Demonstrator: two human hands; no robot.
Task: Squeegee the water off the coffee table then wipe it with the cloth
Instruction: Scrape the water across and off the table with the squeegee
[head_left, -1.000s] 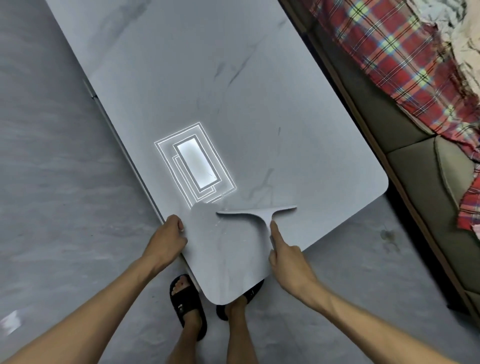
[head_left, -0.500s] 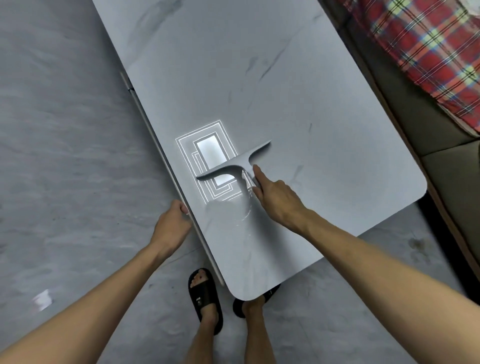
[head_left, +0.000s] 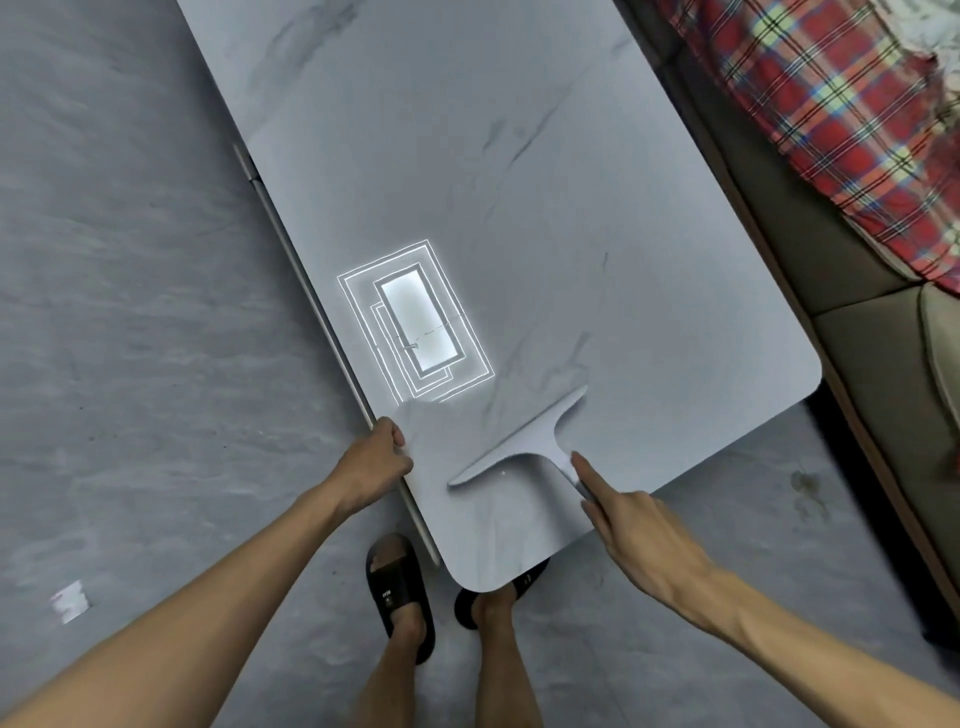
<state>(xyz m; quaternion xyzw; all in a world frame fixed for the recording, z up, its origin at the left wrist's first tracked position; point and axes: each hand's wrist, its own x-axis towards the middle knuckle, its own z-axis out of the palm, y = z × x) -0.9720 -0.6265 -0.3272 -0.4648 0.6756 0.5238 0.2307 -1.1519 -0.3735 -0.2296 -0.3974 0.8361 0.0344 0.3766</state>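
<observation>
Coffee table (head_left: 597, 218) in pale grey marble pattern fills the middle of the view, running diagonally from the upper left down to a rounded corner just above the person's feet. Its glossy top carries a bright rectangular reflection of a ceiling light (head_left: 415, 322) near the left edge. Grey floor (head_left: 130, 338) surrounds the table on the left and below. Along the right side stands a sofa (head_left: 872, 374) with olive-brown cushions, and a red plaid blanket (head_left: 831, 119) lies over its upper part.

Both bare forearms reach in from the bottom of the view. The left hand (head_left: 371, 457) grips the table's left edge, fingers curled over the rim with the thumb on top. The right hand (head_left: 644, 530) is closed around the handle of the squeegee (head_left: 524, 447), with the index finger stretched along the handle toward the blade. The squeegee is grey and T-shaped; it lies low on the tabletop near the rounded corner, with its blade angled from lower left to upper right, between the light reflection and the table's near edge. Whether the blade presses flat on the surface cannot be told for certain.

Black slide sandals (head_left: 397, 592) are on the feet, the right one partly hidden under the table corner. A small pale scrap (head_left: 70, 600) lies on the floor at lower left.
</observation>
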